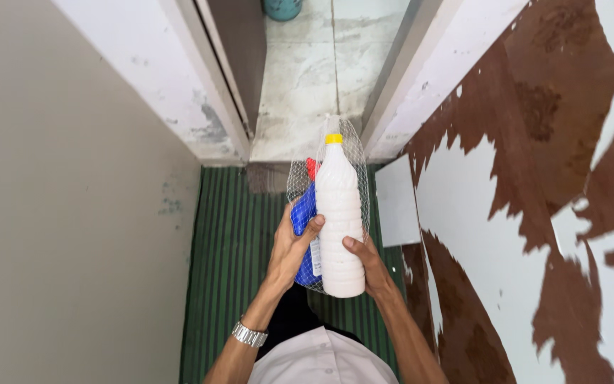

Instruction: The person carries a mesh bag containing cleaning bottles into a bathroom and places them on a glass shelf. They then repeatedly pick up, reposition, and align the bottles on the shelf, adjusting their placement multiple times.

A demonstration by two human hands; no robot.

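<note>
Left hand [291, 250] and right hand [369, 264] clasp a net bag [327, 153] holding a white bottle [340, 213] and blue bottle [303, 220], between wall [72, 213] and door [534, 178]; doorway floor [314, 78] lies beyond.

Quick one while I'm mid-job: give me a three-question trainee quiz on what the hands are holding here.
1. True or false: both hands grip the white bottle through a mesh net bag.
2. What colour is the cap on the white bottle?
A. red
B. yellow
C. green
3. Fill in: beside the white bottle, against the left hand, the net also holds a ____ bottle.

Key:
1. True: the left hand and the right hand clasp it from either side, over the green ribbed mat.
2. B.
3. Blue, with a red cap.
</note>
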